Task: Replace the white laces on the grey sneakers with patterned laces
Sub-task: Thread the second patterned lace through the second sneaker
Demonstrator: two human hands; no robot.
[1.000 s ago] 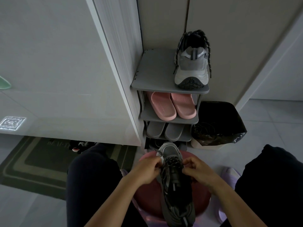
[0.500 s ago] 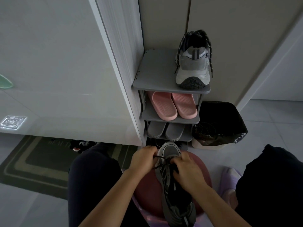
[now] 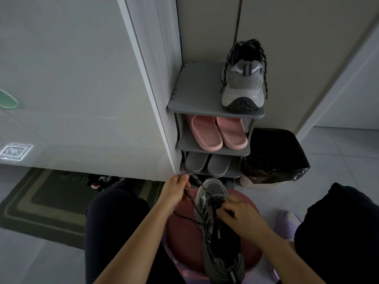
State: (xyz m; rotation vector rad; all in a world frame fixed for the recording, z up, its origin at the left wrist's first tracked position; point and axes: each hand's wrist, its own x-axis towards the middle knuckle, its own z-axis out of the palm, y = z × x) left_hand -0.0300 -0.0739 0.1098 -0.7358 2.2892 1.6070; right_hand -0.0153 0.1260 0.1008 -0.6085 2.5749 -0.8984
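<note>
The grey sneaker (image 3: 205,203) is laid on the pink stool (image 3: 180,238), long axis 6 to 12 o'clock, toe at 12. The patterned lace (image 3: 197,179) is pinched by the left hand (image 3: 174,191), out at 10 o'clock; the laced throat is gripped by the nearer right hand (image 3: 240,216).

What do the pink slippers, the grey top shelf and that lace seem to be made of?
The pink slippers look like moulded foam or rubber: matte, one piece, ribbed footbeds. The grey top shelf seems matte plastic, thin with rounded corners. The lace, running from the sneaker to the left hand that pinches it, looks like woven cord, speckled dark and light and bending limply.
</note>
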